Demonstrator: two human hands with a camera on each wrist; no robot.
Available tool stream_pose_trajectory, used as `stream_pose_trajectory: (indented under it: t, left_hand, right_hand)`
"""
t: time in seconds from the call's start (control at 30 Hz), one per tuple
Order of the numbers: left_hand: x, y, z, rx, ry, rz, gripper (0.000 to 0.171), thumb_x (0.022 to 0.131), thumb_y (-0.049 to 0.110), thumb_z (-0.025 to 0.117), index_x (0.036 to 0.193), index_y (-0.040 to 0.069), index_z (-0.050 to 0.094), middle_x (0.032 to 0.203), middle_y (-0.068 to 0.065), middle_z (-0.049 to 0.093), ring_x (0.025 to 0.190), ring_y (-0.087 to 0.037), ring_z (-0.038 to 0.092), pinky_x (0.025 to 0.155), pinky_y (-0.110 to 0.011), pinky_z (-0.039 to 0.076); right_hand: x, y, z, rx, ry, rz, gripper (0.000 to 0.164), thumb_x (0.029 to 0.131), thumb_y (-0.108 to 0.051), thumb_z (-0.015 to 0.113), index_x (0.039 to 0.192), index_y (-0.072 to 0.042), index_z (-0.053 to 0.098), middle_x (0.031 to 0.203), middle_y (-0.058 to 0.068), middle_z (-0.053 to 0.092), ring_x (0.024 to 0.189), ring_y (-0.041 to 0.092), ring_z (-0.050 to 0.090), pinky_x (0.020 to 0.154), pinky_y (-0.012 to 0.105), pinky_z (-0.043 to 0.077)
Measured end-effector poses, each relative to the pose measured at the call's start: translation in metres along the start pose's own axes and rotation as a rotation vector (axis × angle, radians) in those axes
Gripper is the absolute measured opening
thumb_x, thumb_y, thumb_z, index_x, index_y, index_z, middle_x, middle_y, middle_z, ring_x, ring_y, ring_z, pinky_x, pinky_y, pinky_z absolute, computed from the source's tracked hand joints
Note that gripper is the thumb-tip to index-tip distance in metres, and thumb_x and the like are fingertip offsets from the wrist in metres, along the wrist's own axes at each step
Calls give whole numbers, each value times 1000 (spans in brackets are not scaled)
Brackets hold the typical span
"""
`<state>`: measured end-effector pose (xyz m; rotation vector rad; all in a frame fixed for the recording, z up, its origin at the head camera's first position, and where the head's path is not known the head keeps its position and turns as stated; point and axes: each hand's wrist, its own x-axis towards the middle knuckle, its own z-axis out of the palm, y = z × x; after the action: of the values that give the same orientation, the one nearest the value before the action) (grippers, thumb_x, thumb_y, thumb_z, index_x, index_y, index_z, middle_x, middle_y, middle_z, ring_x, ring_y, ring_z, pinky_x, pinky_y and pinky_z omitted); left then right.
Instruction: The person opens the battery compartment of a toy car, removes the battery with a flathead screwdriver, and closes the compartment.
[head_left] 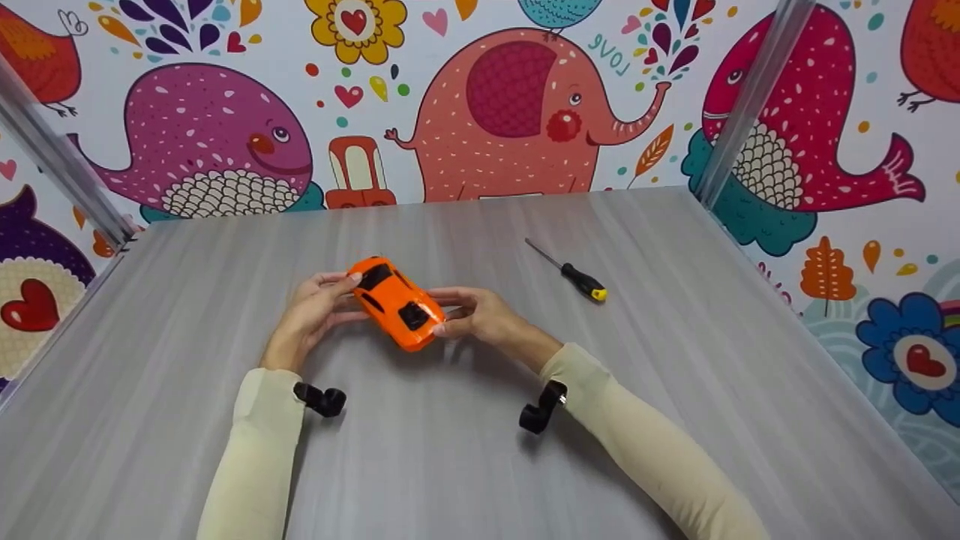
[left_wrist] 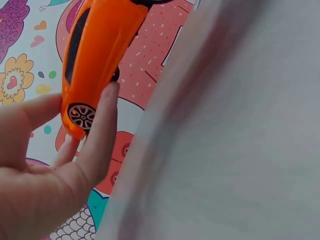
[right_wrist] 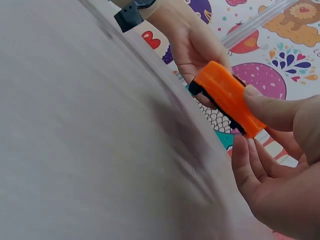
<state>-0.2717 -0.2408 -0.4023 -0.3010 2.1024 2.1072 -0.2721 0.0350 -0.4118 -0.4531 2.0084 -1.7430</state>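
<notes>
An orange toy car (head_left: pixel 394 300) with black windows is held above the table between both hands, tilted with its roof toward the head camera. My left hand (head_left: pixel 309 309) grips one end, thumb on top and fingers beneath; in the left wrist view a grey spoked wheel (left_wrist: pixel 81 116) shows beside those fingers. At the other end, my right hand (head_left: pixel 480 319) pinches the car between thumb and fingers. The right wrist view shows the orange end of the car (right_wrist: pixel 227 95) with a black lower edge. Most of the underside is hidden.
A screwdriver (head_left: pixel 579 280) with a black and yellow handle lies on the grey table (head_left: pixel 675 420), right of the hands. Behind the table stands a wall (head_left: pixel 510 112) printed with cartoon animals. Small black camera mounts (head_left: pixel 321 400) sit on both wrists.
</notes>
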Motion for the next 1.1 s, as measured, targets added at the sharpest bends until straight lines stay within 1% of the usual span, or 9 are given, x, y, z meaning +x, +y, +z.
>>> stream_pose_trajectory:
  t: [0.1,0.2,0.3,0.4,0.53,0.7,0.8,0.93,1.1]
  left_hand:
    - [0,-3,2,-24,-27,12,57,98,27,64,140,0,36,143,-22,48,98,-16,67,87,-38,62]
    - [-1,-3,4,-60,-66,6,68,98,26,65,150,2,29,147,-24,46,98,-16,68,87,-39,62]
    - [-2,-2,5,-78,-94,-2,76,98,27,64,157,6,22,150,-25,45,99,-17,70,87,-39,61]
    - [-3,-1,7,-80,-123,-6,80,98,27,64,160,8,17,152,-26,43,101,-18,70,89,-40,60]
    - [-4,-2,11,-94,-162,-14,79,98,24,64,160,11,17,154,-25,41,102,-18,70,95,-44,57]
    - [-5,-5,18,-91,-208,-28,76,99,16,63,160,14,19,153,-26,40,96,-18,71,98,-44,56]
    - [-6,-6,22,-70,-240,-34,77,97,15,65,159,11,19,152,-28,40,95,-19,71,99,-45,55]
    - [-8,-6,26,-17,-273,-58,77,95,16,69,153,4,21,149,-29,41,98,-21,70,99,-45,55]
    - [-9,-7,34,35,-285,-76,70,93,10,70,143,-1,22,142,-26,42,100,-20,66,99,-44,55]
  right_hand:
    - [-2,3,-6,16,-13,1,62,83,-2,78,141,-14,59,139,12,61,102,15,67,84,25,58]
    - [-5,6,-12,51,-8,2,59,85,-4,78,140,-13,59,138,12,62,104,17,68,88,30,59]
    - [-7,10,-18,118,-1,3,57,87,-4,75,141,-10,58,140,12,61,104,17,69,87,34,60]
    - [-9,13,-23,182,8,8,55,90,-4,72,143,-7,55,141,15,59,98,17,70,86,35,61]
    - [-11,17,-29,207,47,28,53,92,-5,69,143,-5,54,140,17,59,92,17,71,89,35,60]
    - [-18,18,-38,194,90,31,50,95,-5,66,143,-5,54,146,15,54,105,14,67,97,32,55]
    - [-23,17,-45,223,113,31,49,96,-6,64,144,-5,53,147,14,53,108,13,65,100,33,53]
    - [-27,18,-51,325,121,33,49,98,-6,61,145,-2,49,144,17,55,106,16,68,103,37,52]
    - [-28,18,-58,378,133,20,49,100,-5,58,147,0,46,142,17,56,109,15,66,99,29,54]
